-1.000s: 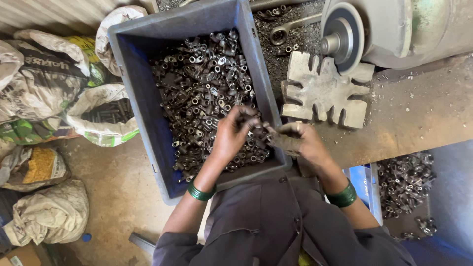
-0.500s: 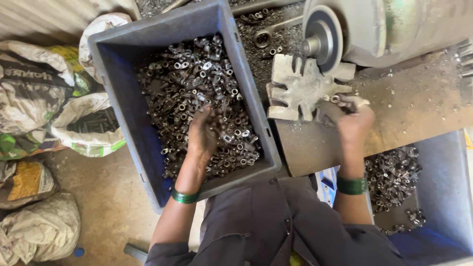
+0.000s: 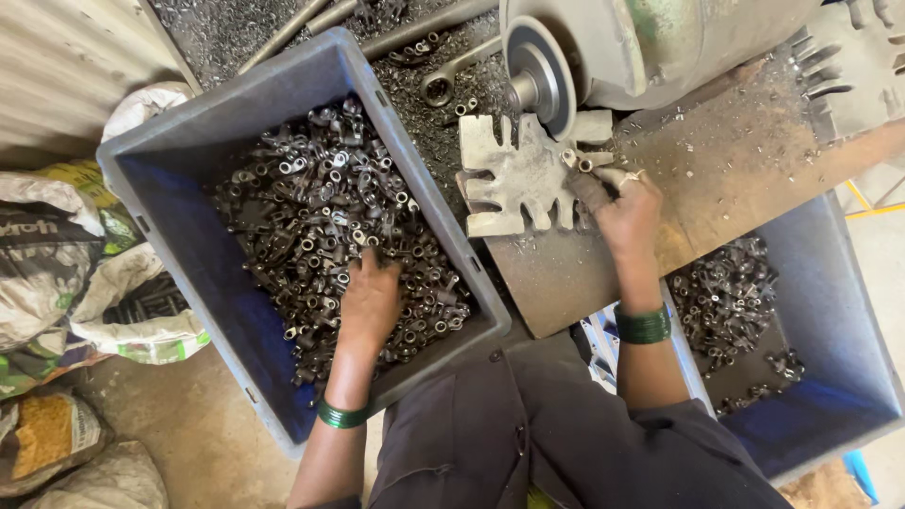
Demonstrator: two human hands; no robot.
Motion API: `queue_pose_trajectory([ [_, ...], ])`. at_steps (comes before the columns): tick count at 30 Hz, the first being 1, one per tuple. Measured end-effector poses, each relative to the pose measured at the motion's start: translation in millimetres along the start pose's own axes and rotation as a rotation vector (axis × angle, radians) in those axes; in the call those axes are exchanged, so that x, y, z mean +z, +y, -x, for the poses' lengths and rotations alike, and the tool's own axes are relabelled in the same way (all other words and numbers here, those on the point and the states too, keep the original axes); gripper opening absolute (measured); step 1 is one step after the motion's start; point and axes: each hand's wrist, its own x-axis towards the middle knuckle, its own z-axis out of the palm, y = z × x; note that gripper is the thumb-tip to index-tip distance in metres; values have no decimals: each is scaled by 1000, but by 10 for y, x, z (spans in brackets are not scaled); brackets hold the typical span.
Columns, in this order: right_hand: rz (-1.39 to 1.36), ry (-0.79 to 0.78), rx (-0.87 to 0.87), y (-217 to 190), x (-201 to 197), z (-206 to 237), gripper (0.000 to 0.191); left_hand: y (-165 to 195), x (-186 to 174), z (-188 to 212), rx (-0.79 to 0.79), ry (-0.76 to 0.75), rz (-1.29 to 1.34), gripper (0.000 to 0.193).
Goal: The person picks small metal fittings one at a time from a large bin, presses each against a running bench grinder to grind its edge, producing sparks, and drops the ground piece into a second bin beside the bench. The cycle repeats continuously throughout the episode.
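**Right hand at the slotted plate, left hand in the parts bin**

Right hand (image 3: 630, 212): fingers pinched narrow on 1 small metal part (image 3: 586, 164), held at the edge of the slotted plate (image 3: 517, 176) on the table (image 3: 726, 179). The part lies up and left of the knuckles, just below the grinding wheel (image 3: 539, 75); its long axis cannot be told.

Left hand (image 3: 370, 300): palm down in the left bin (image 3: 189, 160), fingers curled into the loose heap of parts (image 3: 320, 203). Whether they grip 1 cannot be told.

The right hand is far nearer the wheel. A second bin (image 3: 848, 358), partly filled, sits by the right forearm.
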Motion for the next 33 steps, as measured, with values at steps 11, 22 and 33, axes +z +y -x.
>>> queue_pose_trajectory([
  [11, 54, 29, -98, 62, 154, -205, 22, 58, -271, -24, -233, -91, 184, 79],
  [22, 42, 56, -55, 73, 192, -257, 22, -80, 17, -28, -130, -52, 146, 45],
  [33, 49, 80, -48, 109, 262, -276, 25, -32, 101, -73, -176, -86, 89, 34],
])
